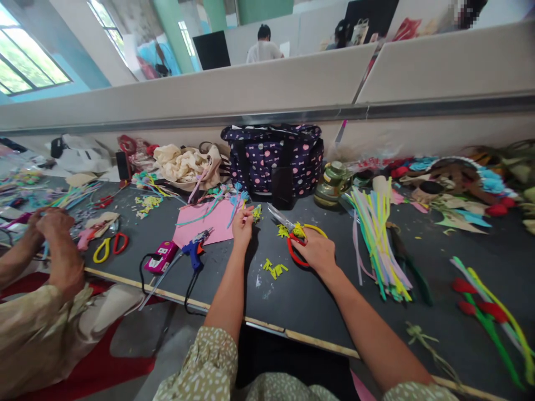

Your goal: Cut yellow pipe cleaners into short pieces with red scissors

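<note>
In the head view, my right hand [318, 250] is wrapped round the red and yellow handles of a pair of scissors [279, 215], whose blades point up and left. Small yellow-green pieces [286, 230] lie beside the blades. My left hand [243, 227] is closed, fingertips pinched, beside a small yellow-green tuft [256, 213]; whether the fingers grip it is too small to tell. More cut yellow pieces [275, 269] lie on the dark table between my forearms. A pink sheet [209, 223] is left of my left hand.
A blue glue gun [195, 250] and magenta box [162, 257] sit left. Behind are a patterned bag [271, 159] and glass jar [331, 184]. Fuzzy coloured stems [380, 239] lie right. Another person's hands [52, 223] work at far left, near other scissors [111, 246].
</note>
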Tool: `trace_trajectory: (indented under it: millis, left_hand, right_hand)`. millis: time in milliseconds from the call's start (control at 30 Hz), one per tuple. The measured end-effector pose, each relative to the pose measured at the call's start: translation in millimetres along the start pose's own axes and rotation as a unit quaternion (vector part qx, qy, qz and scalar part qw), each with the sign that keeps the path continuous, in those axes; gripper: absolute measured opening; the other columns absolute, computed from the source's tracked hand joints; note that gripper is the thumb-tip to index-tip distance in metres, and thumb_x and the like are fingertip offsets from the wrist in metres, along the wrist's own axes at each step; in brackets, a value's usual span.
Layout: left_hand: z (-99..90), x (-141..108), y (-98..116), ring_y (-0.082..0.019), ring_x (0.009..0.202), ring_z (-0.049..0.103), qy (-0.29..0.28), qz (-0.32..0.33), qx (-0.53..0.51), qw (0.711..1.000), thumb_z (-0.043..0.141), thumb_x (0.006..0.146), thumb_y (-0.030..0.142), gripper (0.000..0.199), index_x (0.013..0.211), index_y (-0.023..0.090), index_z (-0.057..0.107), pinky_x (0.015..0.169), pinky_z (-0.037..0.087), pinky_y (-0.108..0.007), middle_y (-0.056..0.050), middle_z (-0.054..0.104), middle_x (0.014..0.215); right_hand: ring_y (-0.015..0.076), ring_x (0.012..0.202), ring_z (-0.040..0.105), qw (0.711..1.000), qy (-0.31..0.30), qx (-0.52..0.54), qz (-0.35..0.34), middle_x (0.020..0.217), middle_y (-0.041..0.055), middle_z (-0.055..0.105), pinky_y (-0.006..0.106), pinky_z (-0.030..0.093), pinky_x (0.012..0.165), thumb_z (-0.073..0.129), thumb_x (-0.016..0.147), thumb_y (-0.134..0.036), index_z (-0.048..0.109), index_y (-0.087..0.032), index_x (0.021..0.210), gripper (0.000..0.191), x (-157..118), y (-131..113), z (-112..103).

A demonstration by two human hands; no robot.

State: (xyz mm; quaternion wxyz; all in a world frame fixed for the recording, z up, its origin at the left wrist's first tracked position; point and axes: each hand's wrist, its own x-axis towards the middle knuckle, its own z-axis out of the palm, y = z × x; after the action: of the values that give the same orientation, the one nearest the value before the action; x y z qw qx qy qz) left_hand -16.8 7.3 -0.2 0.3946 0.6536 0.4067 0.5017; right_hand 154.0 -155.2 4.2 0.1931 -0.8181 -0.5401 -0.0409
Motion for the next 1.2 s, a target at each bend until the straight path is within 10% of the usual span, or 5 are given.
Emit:
trace_trajectory:
  millis: [267, 567, 1200]
  left_hand:
    - [6.4, -11.3, 12.0, -0.020, 0.103, 0.053, -0.143, 0.151, 0.093, 0.974, 0.050, 0.082, 0.015, 0.010, 0.082, 0.021, 0.057, 0.091, 0.040, -0.039, -0.008, 0.064, 0.108]
    - [-4.0, -0.1, -9.1, -0.022, 0.094, 0.054, -0.034, 0.066, 0.191, 0.979, 0.050, 0.080, 0.017, 0.008, 0.080, 0.021, 0.057, 0.083, 0.040, -0.037, -0.006, 0.065, 0.096]
    - [36.8, -31.5, 10.6, -0.019, 0.085, 0.059, -0.240, 0.086, 0.139, 0.957, 0.054, 0.079, 0.019, 0.014, 0.085, 0.022, 0.067, 0.080, 0.044, -0.033, -0.003, 0.068, 0.087]
  right_hand:
    - [0.0184, 0.083, 0.060, 0.999, -0.011, -0.026, -0.027, 0.094, 0.0060, 0.067, 0.027, 0.038, 0.066, 0.046, 0.084, -0.055, 0.058, -0.020, 0.099, 0.040, -2.2, -2.2, 2.3]
    - [0.0172, 0.078, 0.059, 0.999, 0.018, 0.030, 0.023, 0.089, 0.0035, 0.067, 0.026, 0.036, 0.063, 0.045, 0.081, -0.059, 0.061, -0.022, 0.095, 0.042, 0.4, 2.4, 2.9]
    - [0.0148, 0.063, 0.055, 0.979, 0.009, 0.162, 0.127, 0.066, -0.0020, 0.060, 0.025, 0.033, 0.058, 0.050, 0.075, -0.060, 0.061, -0.023, 0.086, 0.040, 7.6, 15.2, 3.4]
